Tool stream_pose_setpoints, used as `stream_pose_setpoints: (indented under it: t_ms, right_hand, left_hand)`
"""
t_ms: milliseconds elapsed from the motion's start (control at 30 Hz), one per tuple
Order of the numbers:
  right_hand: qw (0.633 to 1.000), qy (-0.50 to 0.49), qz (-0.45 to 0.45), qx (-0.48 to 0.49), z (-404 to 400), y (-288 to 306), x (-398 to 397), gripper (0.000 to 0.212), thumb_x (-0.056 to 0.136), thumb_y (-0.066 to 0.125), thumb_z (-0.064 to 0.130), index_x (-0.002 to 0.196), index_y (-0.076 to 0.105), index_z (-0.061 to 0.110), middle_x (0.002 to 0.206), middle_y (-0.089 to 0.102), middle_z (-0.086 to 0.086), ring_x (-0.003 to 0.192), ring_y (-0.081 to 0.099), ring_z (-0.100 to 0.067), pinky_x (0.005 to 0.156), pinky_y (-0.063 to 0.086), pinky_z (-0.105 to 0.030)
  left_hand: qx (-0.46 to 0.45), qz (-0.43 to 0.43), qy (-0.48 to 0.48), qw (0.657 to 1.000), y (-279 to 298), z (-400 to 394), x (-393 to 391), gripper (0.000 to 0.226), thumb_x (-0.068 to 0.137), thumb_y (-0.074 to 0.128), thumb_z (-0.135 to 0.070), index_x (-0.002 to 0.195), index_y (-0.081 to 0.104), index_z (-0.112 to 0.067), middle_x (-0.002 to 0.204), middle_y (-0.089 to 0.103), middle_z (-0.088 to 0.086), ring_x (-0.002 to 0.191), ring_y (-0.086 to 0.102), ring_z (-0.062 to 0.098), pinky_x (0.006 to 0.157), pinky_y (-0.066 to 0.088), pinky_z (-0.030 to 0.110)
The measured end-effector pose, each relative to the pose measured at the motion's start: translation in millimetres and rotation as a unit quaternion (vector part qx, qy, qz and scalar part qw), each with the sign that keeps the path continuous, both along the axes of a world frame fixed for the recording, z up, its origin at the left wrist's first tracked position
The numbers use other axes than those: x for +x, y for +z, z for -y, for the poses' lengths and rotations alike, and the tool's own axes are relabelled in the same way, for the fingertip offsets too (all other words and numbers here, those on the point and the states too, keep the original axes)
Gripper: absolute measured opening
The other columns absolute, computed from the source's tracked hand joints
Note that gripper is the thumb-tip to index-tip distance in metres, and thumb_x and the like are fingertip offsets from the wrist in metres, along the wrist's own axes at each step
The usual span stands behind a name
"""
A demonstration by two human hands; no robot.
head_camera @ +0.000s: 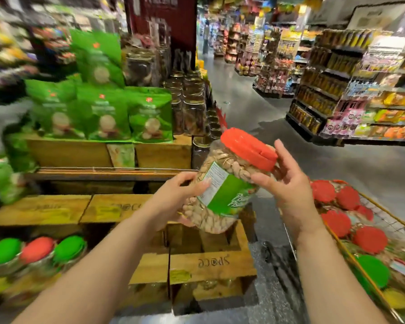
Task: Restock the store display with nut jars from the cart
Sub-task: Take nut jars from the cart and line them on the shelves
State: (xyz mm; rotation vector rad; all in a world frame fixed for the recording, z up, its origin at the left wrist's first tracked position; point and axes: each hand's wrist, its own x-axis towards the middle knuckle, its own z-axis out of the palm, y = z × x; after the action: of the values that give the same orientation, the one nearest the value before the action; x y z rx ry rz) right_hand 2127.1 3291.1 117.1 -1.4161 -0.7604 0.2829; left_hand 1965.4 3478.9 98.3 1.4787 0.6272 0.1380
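Note:
A clear nut jar [229, 183] with a red lid and a green label is tilted in the air above the wooden crate display [211, 263]. My left hand [173, 199] grips its lower body, thumb on the white label panel. Near the lid, my right hand [288, 183] holds the upper side with its fingers spread around the jar. The cart [337, 232] at the right holds several jars with red lids and one with a green lid [372, 271]. On the display at the lower left stand jars with green lids and a red lid [36, 250].
Green snack bags [98, 113] stand on upper crates, with gold-lidded glass jars [192, 106] beside them. A grey aisle floor [243, 94] runs ahead between stocked shelves [360, 94]. A person stands far down the aisle.

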Motion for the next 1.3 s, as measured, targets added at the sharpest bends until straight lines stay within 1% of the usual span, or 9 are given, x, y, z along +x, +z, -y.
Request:
stream_pose_setpoints:
  t_ms: [133,333,533,733,967,1033,1100,1200,1300]
  right_hand:
    - [0.998,0.069,-0.005,-0.006,-48,1,-47,0.109,0.061,0.094,0.036,0.155,0.038,0.029,0.135,0.064,0.017,0.128,0.06,-0.009,0.099,0.055,-0.034]
    - [0.992,0.116,-0.043,0.001,-144,-7,-129,0.099,0.061,0.091,0.057,0.147,0.049,0.037,0.134,0.068,0.0,0.126,0.063,-0.023,0.108,0.047,-0.052]
    - [0.982,0.164,-0.094,-0.005,-246,-25,-202,0.1,0.064,0.089,0.029,0.152,0.041,0.028,0.134,0.064,-0.001,0.109,0.07,-0.013,0.076,0.056,-0.021]
    - [0.97,0.202,-0.098,-0.088,-314,-39,-240,0.115,0.049,0.099,0.048,0.148,0.046,0.023,0.137,0.064,-0.006,0.127,0.061,-0.026,0.101,0.051,-0.045]
    - [0.967,0.167,-0.154,-0.119,-371,-91,-231,0.114,0.039,0.101,0.042,0.14,0.05,0.033,0.128,0.067,0.002,0.117,0.067,-0.024,0.092,0.058,-0.049]
    - [0.963,0.16,-0.167,-0.141,-388,-110,-224,0.121,0.038,0.099,0.04,0.146,0.045,0.033,0.132,0.064,0.003,0.119,0.066,-0.023,0.091,0.059,-0.046]
    - [0.958,0.15,-0.178,-0.166,-402,-131,-219,0.134,0.034,0.1,0.045,0.152,0.037,0.034,0.137,0.059,0.003,0.121,0.063,-0.02,0.092,0.058,-0.044]
    - [0.955,0.151,-0.171,-0.19,-420,-167,-216,0.12,0.041,0.099,0.05,0.146,0.044,0.036,0.129,0.065,0.011,0.113,0.066,-0.009,0.085,0.058,-0.032]
    - [0.952,0.133,-0.171,-0.214,-432,-210,-213,0.115,0.036,0.097,0.062,0.14,0.054,0.035,0.124,0.07,0.009,0.11,0.069,-0.012,0.082,0.057,-0.033]
  left_hand:
    - [-0.013,0.015,0.014,1.0,-6,-43,-60,0.07,0.067,0.077,-0.057,0.131,0.056,-0.035,0.108,0.077,0.006,0.074,0.075,0.021,0.052,0.056,0.032]
    - [-0.013,0.005,0.034,0.999,-16,-131,-158,0.065,0.072,0.078,-0.061,0.129,0.058,-0.034,0.113,0.077,0.002,0.085,0.076,0.024,0.055,0.058,0.033]
    - [-0.002,-0.002,0.031,1.0,-27,-229,-247,0.061,0.074,0.073,-0.061,0.128,0.06,-0.036,0.114,0.076,0.004,0.082,0.075,0.024,0.055,0.056,0.03]
    - [-0.026,-0.001,0.052,0.998,-58,-291,-287,0.06,0.073,0.076,-0.059,0.129,0.06,-0.043,0.119,0.075,0.001,0.105,0.074,0.03,0.084,0.059,0.053]
    - [-0.002,0.003,0.138,0.99,-105,-323,-273,0.048,0.084,0.07,-0.051,0.13,0.058,-0.051,0.127,0.069,-0.003,0.082,0.072,0.003,0.061,0.057,0.027]
    - [0.03,0.002,0.153,0.988,-126,-330,-263,0.044,0.087,0.066,-0.051,0.129,0.055,-0.057,0.124,0.068,-0.004,0.073,0.068,0.008,0.058,0.055,0.035]
    - [0.058,-0.009,0.155,0.986,-150,-339,-254,0.041,0.093,0.062,-0.048,0.13,0.048,-0.06,0.124,0.067,-0.003,0.079,0.066,0.02,0.069,0.053,0.039]
    - [0.062,-0.057,0.114,0.99,-182,-352,-247,0.073,0.075,0.068,-0.064,0.141,0.035,-0.059,0.15,0.048,-0.014,0.135,0.051,0.005,0.111,0.046,0.033]
    - [0.047,-0.098,0.09,0.99,-208,-360,-236,0.11,0.06,0.082,-0.057,0.153,0.025,-0.048,0.148,0.033,-0.019,0.138,0.031,0.001,0.117,0.033,0.03]
